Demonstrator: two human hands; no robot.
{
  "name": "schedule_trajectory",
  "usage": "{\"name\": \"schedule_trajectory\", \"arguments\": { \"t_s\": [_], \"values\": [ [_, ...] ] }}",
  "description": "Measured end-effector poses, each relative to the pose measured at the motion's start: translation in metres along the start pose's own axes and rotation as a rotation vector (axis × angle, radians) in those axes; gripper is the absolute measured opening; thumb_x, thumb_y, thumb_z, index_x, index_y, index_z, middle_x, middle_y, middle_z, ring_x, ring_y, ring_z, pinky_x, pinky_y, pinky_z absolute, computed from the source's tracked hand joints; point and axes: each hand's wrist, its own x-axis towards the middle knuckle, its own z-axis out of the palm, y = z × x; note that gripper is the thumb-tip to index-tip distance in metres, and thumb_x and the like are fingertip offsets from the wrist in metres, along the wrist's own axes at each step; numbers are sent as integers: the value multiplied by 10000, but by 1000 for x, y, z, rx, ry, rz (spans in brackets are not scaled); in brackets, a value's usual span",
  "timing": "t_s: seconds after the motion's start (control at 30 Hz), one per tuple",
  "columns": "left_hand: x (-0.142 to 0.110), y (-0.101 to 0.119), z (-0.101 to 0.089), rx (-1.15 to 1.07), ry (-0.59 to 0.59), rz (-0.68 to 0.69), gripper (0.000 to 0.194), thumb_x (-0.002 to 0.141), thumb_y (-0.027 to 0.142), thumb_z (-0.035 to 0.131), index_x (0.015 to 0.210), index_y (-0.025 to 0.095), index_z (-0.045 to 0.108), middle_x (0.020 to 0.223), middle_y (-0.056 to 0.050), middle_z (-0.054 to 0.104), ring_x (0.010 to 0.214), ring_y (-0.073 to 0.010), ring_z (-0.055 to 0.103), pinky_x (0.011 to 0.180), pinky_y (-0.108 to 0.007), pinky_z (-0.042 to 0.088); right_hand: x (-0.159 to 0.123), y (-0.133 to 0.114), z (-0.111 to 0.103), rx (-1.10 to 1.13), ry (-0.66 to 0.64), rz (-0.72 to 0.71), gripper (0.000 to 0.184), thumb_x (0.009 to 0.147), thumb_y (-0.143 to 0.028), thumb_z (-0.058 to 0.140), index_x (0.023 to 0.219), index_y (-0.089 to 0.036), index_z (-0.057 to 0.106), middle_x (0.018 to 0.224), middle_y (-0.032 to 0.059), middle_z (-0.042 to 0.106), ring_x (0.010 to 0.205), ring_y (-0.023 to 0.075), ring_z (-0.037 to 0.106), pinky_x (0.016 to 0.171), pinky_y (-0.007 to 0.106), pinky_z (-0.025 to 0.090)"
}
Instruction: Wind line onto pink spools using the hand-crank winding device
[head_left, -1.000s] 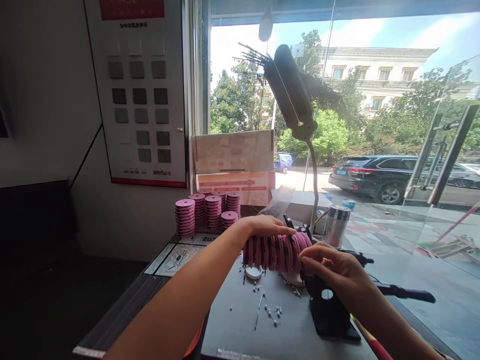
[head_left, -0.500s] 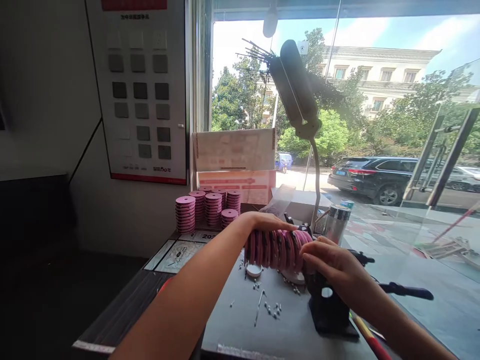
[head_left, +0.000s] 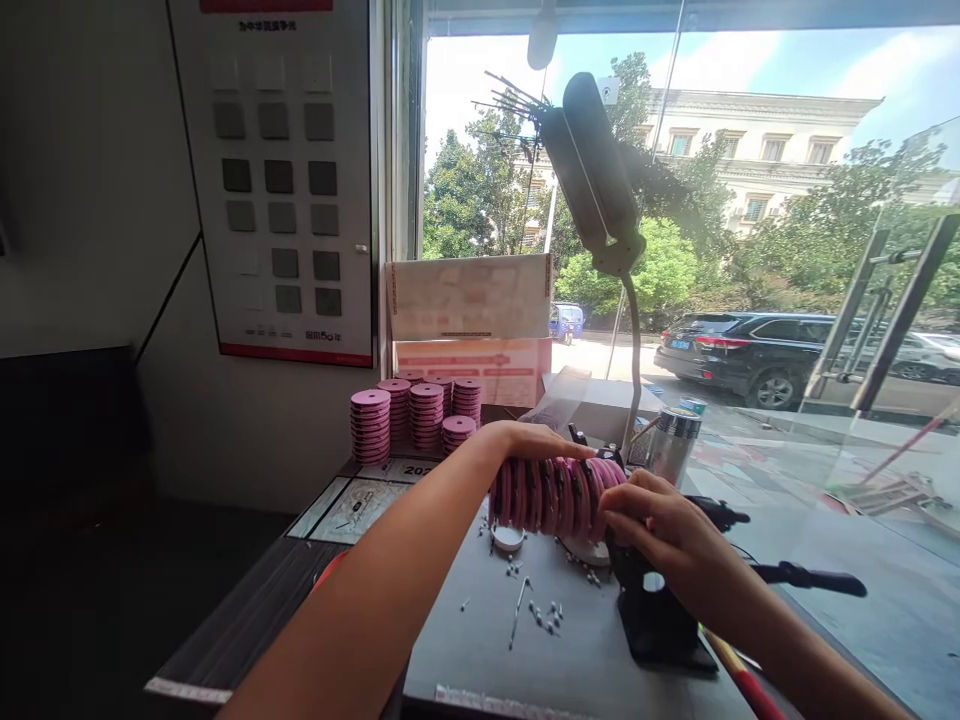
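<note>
A row of pink disc-shaped spools sits side by side on a black stand-mounted device over the desk. Across the top of the row lies my left hand, with the visible finger stretched out toward the device; its other fingers are hidden behind the spools. My right hand is at the row's right end, thumb and fingertips pinched together against the last spool's edge. Whatever is between those fingertips is too small to make out. Below the row, small white-headed pins and a thin metal rod lie on the desk.
Stacks of pink spools stand at the back left. A lamp leans over the desk, with a metallic canister behind my right hand. Shallow white dish sits under the row. A red-and-yellow handle lies at lower right.
My right hand's fingers have curled slightly at the row's end. My left hand stays in place; the view has shifted very slightly.
</note>
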Motion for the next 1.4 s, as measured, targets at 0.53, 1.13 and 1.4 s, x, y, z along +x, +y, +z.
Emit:
{"name": "schedule_trajectory", "arguments": {
  "t_s": [0.53, 1.13, 1.4],
  "values": [
    [3, -1, 1, 24, -4, 14, 676, 651, 705, 348, 1079, 224, 554, 1048, -37, 596, 903, -218, 533, 718, -299, 429, -4, 2, 5, 28, 64, -21, 175, 778, -274, 446, 670, -205, 565, 745, 16, 471, 721, 185, 480, 640, 313, 366],
    [-15, 5, 3, 163, 166, 132, 612, 749, 638, 239, 894, 165, 600, 932, -71, 595, 867, -216, 522, 781, -305, 375, -40, 17, 109, -483, -371, 210, 281, 771, -35, 422, 887, -162, 644, 896, 82, 663, 853, 212, 605, 736, 293, 458],
    [-25, 7, 6, 189, 152, 143, 611, 786, 589, 193, 984, 146, 564, 1016, -104, 583, 917, -227, 517, 799, -317, 373, -29, 11, 118, -532, -419, 200, 350, 731, 52, 360, 803, -116, 658, 818, 137, 664, 790, 247, 620, 665, 301, 460]
  ]
}}
